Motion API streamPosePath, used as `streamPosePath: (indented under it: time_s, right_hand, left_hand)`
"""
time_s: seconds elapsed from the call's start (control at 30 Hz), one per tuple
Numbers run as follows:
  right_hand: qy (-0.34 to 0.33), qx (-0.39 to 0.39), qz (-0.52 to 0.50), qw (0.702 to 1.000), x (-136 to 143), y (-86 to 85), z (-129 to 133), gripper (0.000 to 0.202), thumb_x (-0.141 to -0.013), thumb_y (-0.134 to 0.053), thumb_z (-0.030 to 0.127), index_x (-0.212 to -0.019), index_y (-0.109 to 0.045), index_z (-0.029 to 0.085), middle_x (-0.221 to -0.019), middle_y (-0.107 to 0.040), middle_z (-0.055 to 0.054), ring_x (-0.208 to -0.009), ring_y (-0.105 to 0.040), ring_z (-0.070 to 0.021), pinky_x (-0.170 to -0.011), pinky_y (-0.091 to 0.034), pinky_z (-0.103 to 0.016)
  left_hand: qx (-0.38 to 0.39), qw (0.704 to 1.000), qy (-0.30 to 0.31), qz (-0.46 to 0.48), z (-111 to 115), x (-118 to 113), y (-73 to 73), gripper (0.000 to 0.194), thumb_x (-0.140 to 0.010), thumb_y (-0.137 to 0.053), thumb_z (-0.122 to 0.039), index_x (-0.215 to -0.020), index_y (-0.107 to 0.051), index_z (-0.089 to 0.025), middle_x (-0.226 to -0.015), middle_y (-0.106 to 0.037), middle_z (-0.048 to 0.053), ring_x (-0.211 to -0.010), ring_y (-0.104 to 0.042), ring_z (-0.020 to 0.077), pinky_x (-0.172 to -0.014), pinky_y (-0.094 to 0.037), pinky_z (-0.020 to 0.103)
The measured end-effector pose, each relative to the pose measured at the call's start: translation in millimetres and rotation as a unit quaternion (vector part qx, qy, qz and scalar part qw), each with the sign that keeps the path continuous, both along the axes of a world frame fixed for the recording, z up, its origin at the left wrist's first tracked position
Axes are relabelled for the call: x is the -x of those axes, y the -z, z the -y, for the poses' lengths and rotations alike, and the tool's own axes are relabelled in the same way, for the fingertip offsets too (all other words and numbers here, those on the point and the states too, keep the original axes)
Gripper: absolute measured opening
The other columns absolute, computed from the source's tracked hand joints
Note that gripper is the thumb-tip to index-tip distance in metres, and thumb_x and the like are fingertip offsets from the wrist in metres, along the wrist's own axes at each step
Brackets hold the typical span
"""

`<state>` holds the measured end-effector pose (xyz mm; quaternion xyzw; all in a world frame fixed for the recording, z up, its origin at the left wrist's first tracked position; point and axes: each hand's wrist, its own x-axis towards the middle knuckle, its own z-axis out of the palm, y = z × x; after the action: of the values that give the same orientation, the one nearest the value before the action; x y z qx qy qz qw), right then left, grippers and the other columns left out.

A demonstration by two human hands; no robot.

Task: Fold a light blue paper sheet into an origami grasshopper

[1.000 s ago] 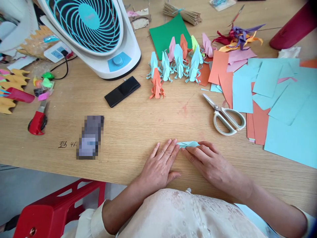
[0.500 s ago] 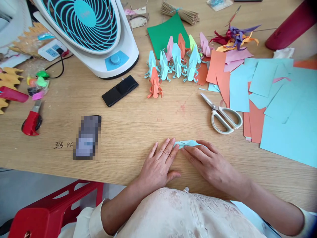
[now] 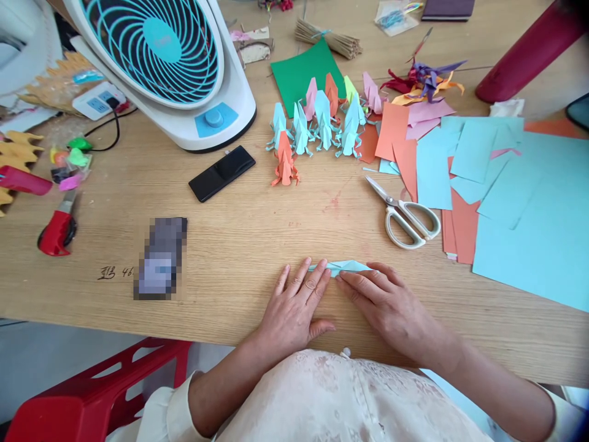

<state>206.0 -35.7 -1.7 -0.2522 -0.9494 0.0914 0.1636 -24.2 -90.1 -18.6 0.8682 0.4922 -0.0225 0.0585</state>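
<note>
A narrow strip of folded light-blue origami paper lies on the table in front of me. My left hand is flat, fingers spread, with its fingertips pressing on the paper's left end. At the other end, the fingers of my right hand are held together and closed on the paper, thumb tucked underneath out of sight. Beyond my hands stand several finished origami insects, among them an orange one in front and a light-blue one behind it. Scissors rest to the right, blades a little apart.
Light-blue sheets and orange paper pieces cover the right side. A fan stands at the back left, near a black phone. A blurred phone and a red utility knife lie left. A dark red bottle is back right.
My left fingers have shifted slightly, and a bit more of the paper's left end shows between them. My right hand stays on the paper. The view has turned slightly to the right.
</note>
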Motion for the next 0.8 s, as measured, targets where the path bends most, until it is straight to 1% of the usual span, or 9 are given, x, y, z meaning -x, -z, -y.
streamPosePath:
  time_s: [0.1, 0.23, 0.37, 0.47, 0.57, 0.67, 0.73, 0.8]
  right_hand:
    - [0.003, 0.049, -0.013, 0.999, -4, -3.6, -6, 0.039, -0.098, -0.042, 0.007, -0.136, -0.052, 0.006, -0.121, -0.063, -0.015, -0.102, -0.055, -0.0242, -0.096, -0.045, -0.046]
    - [0.029, 0.057, -0.011, 0.998, -7, 1.4, -14, 0.045, -0.099, -0.041, 0.008, -0.144, -0.045, 0.010, -0.114, -0.062, -0.015, -0.099, -0.054, -0.0255, -0.087, -0.047, -0.043]
    - [0.007, 0.066, -0.006, 0.998, -8, 9.6, -19, 0.046, -0.100, -0.038, 0.009, -0.147, -0.042, 0.013, -0.113, -0.062, -0.014, -0.096, -0.054, -0.0239, -0.088, -0.045, -0.043]
    - [0.001, 0.067, 0.001, 0.998, -11, 11.5, -19, 0.046, -0.101, -0.039, 0.012, -0.147, -0.042, 0.013, -0.113, -0.062, -0.013, -0.097, -0.054, -0.0239, -0.090, -0.044, -0.044]
    - [-0.008, 0.055, 0.020, 0.998, -13, 10.5, -21, 0.046, -0.101, -0.039, 0.013, -0.147, -0.043, 0.012, -0.115, -0.063, -0.013, -0.101, -0.055, -0.0253, -0.096, -0.042, -0.048]
    - [-0.040, 0.015, 0.033, 0.999, -15, 7.9, -23, 0.046, -0.099, -0.038, 0.009, -0.145, -0.046, 0.011, -0.124, -0.062, -0.015, -0.106, -0.055, -0.0265, -0.103, -0.039, -0.052]
    - [-0.052, -0.012, 0.034, 0.998, -15, 5.6, -24, 0.046, -0.098, -0.037, 0.006, -0.143, -0.048, 0.011, -0.127, -0.062, -0.016, -0.106, -0.056, -0.0266, -0.103, -0.039, -0.052]
    - [-0.057, -0.018, 0.030, 0.998, -14, 3.5, -25, 0.046, -0.098, -0.037, 0.005, -0.142, -0.050, 0.012, -0.127, -0.062, -0.015, -0.106, -0.057, -0.0264, -0.101, -0.041, -0.051]
  left_hand:
    - [0.004, 1.000, 0.009, -0.004, -1, -1, -0.9, 0.088, -0.091, -0.033, -0.072, -0.155, -0.026, -0.012, -0.163, -0.024, 0.008, -0.148, -0.020, 0.0346, -0.117, -0.015, 0.054]
    - [-0.001, 1.000, 0.010, -0.008, -2, -1, -2.1, 0.088, -0.091, -0.030, -0.072, -0.155, -0.023, -0.012, -0.163, -0.023, 0.008, -0.148, -0.020, 0.0346, -0.118, -0.014, 0.055]
    - [-0.011, 1.000, 0.016, -0.010, -1, -1, -1.6, 0.087, -0.090, -0.033, -0.072, -0.157, -0.019, -0.018, -0.164, -0.021, 0.008, -0.149, -0.019, 0.0359, -0.118, -0.014, 0.056]
    - [-0.002, 1.000, 0.012, -0.011, 0, -1, -2.2, 0.084, -0.091, -0.031, -0.072, -0.157, -0.019, -0.022, -0.165, -0.018, 0.007, -0.150, -0.017, 0.0349, -0.119, -0.012, 0.057]
    - [0.008, 1.000, 0.002, -0.017, 0, -2, -4.2, 0.083, -0.092, -0.031, -0.071, -0.157, -0.020, -0.022, -0.165, -0.018, 0.006, -0.150, -0.017, 0.0337, -0.120, -0.012, 0.059]
    - [0.012, 1.000, -0.001, -0.016, 0, -4, -6.3, 0.083, -0.091, -0.035, -0.071, -0.157, -0.022, -0.022, -0.164, -0.022, 0.007, -0.150, -0.019, 0.0342, -0.119, -0.013, 0.061]
    - [0.013, 1.000, -0.003, -0.014, 0, -5, -7.3, 0.083, -0.091, -0.035, -0.070, -0.156, -0.023, -0.021, -0.163, -0.023, 0.007, -0.150, -0.019, 0.0347, -0.119, -0.013, 0.062]
    - [0.012, 1.000, -0.004, -0.013, 0, -6, -7.6, 0.081, -0.092, -0.034, -0.069, -0.156, -0.024, -0.020, -0.163, -0.024, 0.008, -0.150, -0.018, 0.0342, -0.119, -0.011, 0.063]
